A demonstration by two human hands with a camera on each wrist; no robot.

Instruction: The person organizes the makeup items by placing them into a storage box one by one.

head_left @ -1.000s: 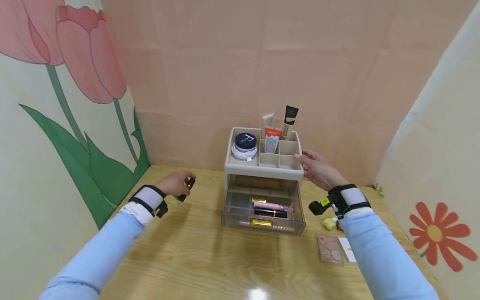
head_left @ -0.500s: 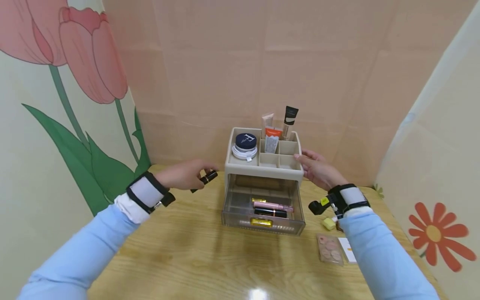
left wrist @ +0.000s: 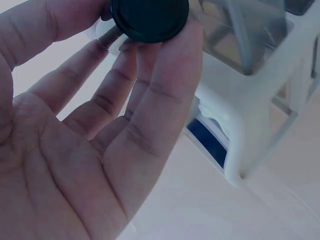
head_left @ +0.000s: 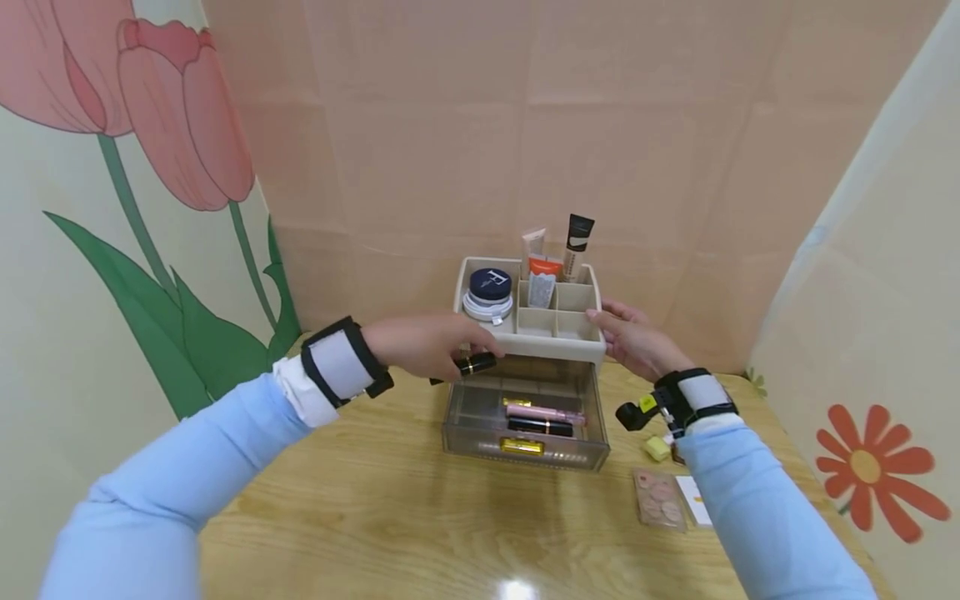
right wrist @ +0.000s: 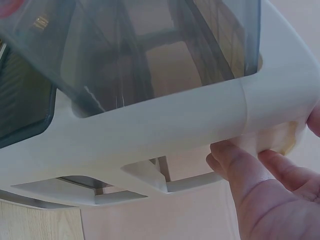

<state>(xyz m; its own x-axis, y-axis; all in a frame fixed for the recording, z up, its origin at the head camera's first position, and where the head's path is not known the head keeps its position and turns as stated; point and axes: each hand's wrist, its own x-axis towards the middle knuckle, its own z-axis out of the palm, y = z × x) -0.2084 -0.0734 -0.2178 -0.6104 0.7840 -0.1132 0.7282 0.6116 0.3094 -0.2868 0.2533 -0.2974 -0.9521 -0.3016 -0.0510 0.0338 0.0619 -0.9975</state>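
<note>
My left hand pinches a black lipstick with a gold band, over the left rear part of the pulled-out drawer. In the left wrist view, the round dark end of the lipstick shows between thumb and fingers. My right hand grips the right side of the cream makeup organizer, thumb at its upper edge. The smoky clear drawer holds a pink tube, a black lipstick and a small gold item.
On the organizer's top sit a navy compact on white round cases, an orange-capped tube, a pale tube and a black-capped tube. To the right lie a blush palette, a white card and a yellow item.
My left hand has moved right with the lipstick, from the table at the left to over the drawer. My right hand has stayed on the organizer's side.
</note>
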